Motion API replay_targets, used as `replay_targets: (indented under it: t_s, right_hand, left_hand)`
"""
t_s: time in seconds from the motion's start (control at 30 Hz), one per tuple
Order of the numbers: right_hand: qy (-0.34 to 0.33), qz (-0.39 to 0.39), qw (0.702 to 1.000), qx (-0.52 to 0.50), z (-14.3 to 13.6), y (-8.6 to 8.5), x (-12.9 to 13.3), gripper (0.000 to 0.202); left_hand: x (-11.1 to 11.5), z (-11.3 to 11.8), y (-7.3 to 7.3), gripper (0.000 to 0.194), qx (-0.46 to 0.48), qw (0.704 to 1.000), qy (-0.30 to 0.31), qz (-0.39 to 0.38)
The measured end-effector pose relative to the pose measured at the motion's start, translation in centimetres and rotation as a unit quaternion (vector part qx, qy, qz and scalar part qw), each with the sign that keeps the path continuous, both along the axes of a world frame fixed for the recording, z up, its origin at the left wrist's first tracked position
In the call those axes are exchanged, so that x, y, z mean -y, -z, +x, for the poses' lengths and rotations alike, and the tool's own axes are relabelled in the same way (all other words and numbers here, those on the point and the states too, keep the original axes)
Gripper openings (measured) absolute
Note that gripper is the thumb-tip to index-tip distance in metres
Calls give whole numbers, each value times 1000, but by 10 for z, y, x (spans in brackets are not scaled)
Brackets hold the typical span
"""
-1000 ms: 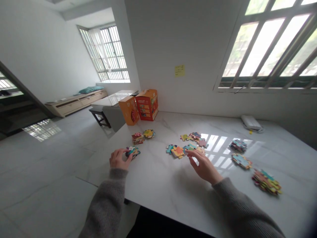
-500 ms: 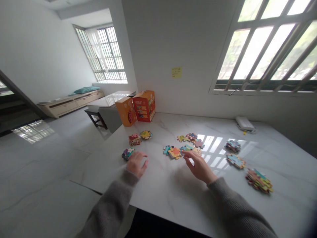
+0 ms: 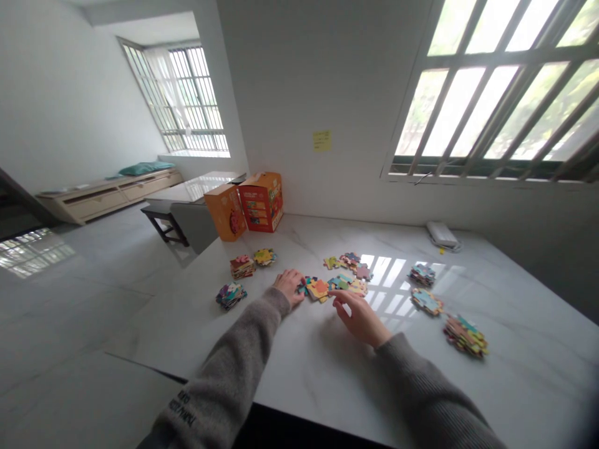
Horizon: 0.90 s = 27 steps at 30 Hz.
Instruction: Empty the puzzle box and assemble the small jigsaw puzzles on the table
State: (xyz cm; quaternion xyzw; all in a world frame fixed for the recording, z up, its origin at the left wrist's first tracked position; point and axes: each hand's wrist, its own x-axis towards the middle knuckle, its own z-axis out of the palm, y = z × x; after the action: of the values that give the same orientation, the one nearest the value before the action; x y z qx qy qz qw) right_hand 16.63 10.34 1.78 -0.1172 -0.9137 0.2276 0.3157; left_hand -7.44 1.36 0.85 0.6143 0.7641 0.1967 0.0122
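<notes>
My left hand point(image 3: 289, 287) reaches over the tabletop to the loose jigsaw pieces in the middle. Its thumb and fingers close on a teal puzzle piece point(image 3: 302, 289) at the left end of that group; the hand partly hides the piece. Beside it lies a yellow-orange puzzle piece point(image 3: 318, 289). My right hand point(image 3: 359, 317) hovers at the near side of the group, thumb and index finger apart, holding nothing visible. Its index fingertip comes close to the yellow-orange piece. More puzzle pieces point(image 3: 344, 282) lie just beyond that hand.
Puzzle-piece piles stand left, among them a purple-teal pile point(image 3: 231, 295), a reddish pile point(image 3: 242, 267) and a yellow pile point(image 3: 265, 256). Several others, including a mixed pile point(image 3: 466, 337), lie right. Orange boxes point(image 3: 262, 202) stand at the back left, a white device point(image 3: 442, 235) at the back right.
My left hand has moved right, from the purple-teal pile to the teal piece in the middle, and closed on it. My right hand stays by the middle group. The view has shifted slightly.
</notes>
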Motion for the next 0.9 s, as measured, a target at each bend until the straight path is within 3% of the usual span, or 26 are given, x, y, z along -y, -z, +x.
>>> replay_targets:
  t_s: [0.13, 0.23, 0.37, 0.53, 0.6, 0.77, 0.9]
  right_hand:
    - [3, -15, 1000, -17, 0, -2, 1, 31]
    - [25, -62, 996, -53, -1, -4, 1, 24]
    - [52, -189, 975, -106, -5, -7, 3, 20]
    - [3, -334, 933, -135, -14, -5, 5, 32]
    - [3, -376, 913, -159, -16, -4, 5, 29]
    - [31, -480, 841, -249, -19, -6, 10, 30]
    - [57, -524, 804, -274, -21, -4, 18, 34]
  left_hand:
    - [5, -13, 4, 24, 29, 993, 11, 112]
    - [8, -13, 1, 28, 74, 972, 69, 213]
    - [4, 15, -2, 36, 111, 931, 176, 301]
    - [2, 53, -4, 39, 106, 912, 258, 301]
    - [3, 57, -5, 42, 94, 916, 257, 294]
    - [6, 56, -11, 38, 86, 927, 180, 319]
    - [6, 58, -12, 42, 76, 929, 190, 309]
